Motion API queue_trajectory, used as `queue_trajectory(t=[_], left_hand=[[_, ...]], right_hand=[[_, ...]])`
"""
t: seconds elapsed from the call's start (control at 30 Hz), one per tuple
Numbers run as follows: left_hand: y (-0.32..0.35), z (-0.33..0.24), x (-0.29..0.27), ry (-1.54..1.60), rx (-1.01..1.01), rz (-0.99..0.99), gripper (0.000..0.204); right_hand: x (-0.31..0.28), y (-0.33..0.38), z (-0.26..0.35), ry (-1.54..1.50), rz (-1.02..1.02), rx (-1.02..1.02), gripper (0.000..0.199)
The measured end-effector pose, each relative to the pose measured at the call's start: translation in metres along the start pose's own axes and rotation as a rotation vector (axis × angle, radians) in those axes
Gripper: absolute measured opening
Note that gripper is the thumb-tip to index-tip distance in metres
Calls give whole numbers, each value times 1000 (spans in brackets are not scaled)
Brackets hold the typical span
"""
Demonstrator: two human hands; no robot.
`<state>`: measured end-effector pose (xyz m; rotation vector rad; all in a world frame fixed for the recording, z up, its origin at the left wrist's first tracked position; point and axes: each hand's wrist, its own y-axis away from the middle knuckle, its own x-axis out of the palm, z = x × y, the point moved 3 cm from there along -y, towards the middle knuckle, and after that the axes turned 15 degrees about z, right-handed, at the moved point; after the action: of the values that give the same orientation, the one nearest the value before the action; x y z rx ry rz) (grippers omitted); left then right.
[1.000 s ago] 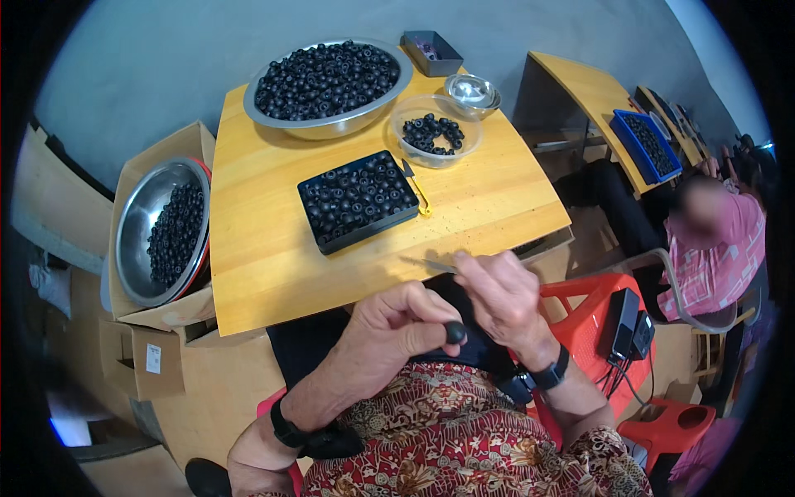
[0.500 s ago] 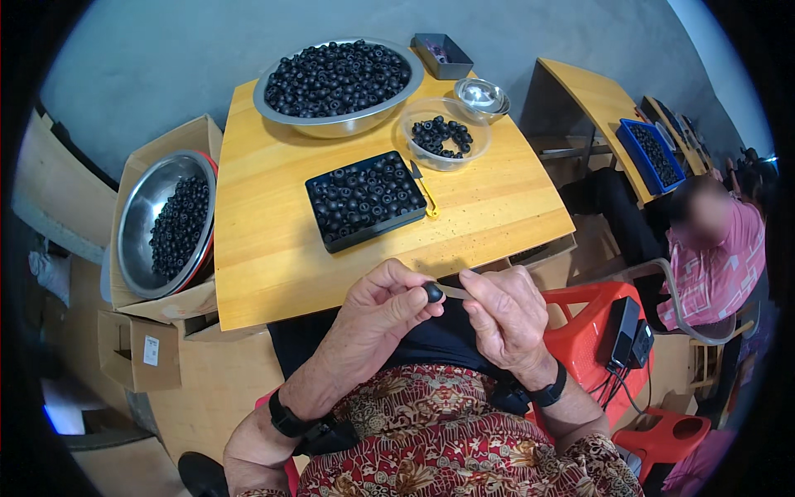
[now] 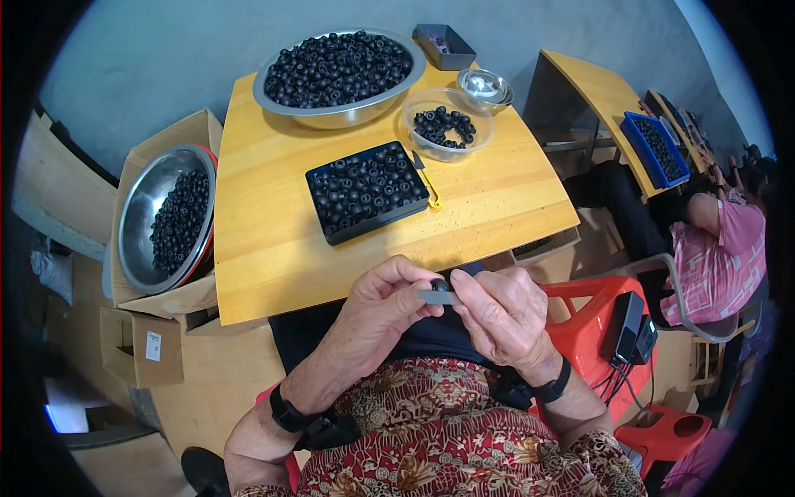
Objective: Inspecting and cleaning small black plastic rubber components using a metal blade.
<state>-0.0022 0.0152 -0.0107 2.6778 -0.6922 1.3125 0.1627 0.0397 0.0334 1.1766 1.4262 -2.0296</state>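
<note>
Over my lap, just off the table's front edge, my left hand (image 3: 387, 303) pinches a small round black piece (image 3: 438, 284) between thumb and fingertips. My right hand (image 3: 500, 316) grips a thin flat grey blade (image 3: 439, 297), which lies across the near side of that piece; its handle, if it has one, is hidden. Beyond my hands, a black rectangular tray (image 3: 385, 225) is full of similar black pieces with round holes. A cutter with a yellow handle (image 3: 434, 192) lies at the tray's right side.
A big steel basin (image 3: 348, 116) heaped with black pieces stands on the wooden table (image 3: 265, 248). Beside it are a clear plastic bowl (image 3: 451, 152), small steel bowls (image 3: 489, 88) and a grey box (image 3: 451, 58). Left, another basin (image 3: 139, 224) sits in a carton; right, a red stool (image 3: 584, 331) and a seated person.
The blade in my right hand has swung round and moved left, onto the black piece. My left hand stays nearly in place. The person at right has turned or leaned away.
</note>
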Motion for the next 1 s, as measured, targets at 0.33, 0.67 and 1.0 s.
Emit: queue_trajectory(t=[0.33, 0.67, 1.0], left_hand=[[-2, 7, -2, 73, 11, 21, 15], [-1, 8, 3, 93, 27, 37, 11], [-3, 9, -1, 127, 75, 61, 9]], right_hand=[[2, 1, -3, -42, 2, 0, 41], [3, 0, -2, -15, -36, -53, 42], [9, -2, -4, -49, -31, -7, 41]])
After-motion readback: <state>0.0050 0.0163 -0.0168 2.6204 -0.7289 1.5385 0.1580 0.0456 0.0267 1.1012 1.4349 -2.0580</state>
